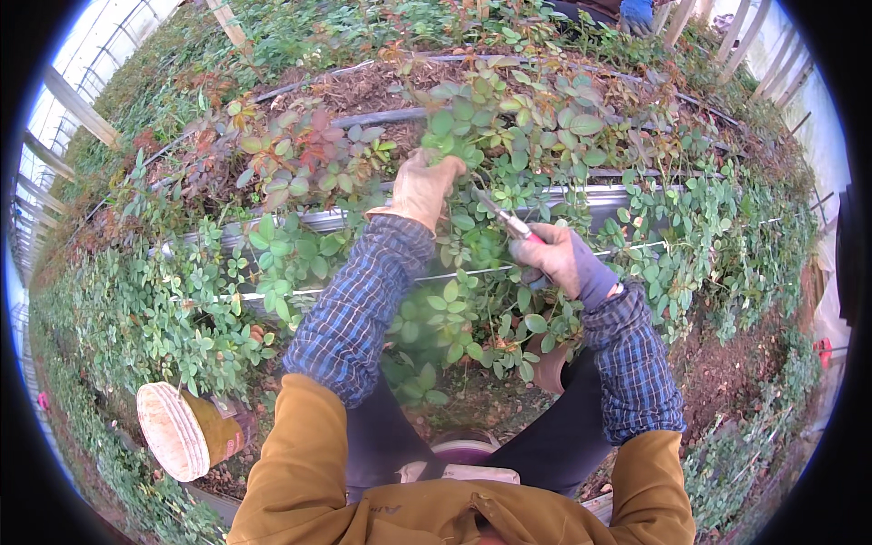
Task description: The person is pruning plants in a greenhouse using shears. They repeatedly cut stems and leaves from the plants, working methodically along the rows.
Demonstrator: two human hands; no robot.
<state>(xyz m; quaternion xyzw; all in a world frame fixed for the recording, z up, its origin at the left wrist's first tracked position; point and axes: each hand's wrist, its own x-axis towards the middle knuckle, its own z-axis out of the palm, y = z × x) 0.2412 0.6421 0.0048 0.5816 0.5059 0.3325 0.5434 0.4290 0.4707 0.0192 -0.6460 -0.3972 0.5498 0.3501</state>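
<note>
My left hand (422,187), in a pale tan work glove, is closed around a leafy rose shoot (444,135) over the planted bed. The leaves above it are blurred, and the fingers hide the stem itself. Pruning shears (509,223) with a red handle are gripped in my right hand (557,260), which wears a grey-purple glove. Their blades point up and left into the foliage, a short way right of my left hand. Leaves partly cover the blade tips, so I cannot tell whether they touch a stem.
A metal bed edge (327,219) and a white string (470,273) run across the rose plants. Irrigation hoses (381,117) cross the mulch. At lower left a bucket (178,429) lies tipped. Wooden posts (82,109) line the left. Another person's blue-gloved hand (637,15) is at the top right.
</note>
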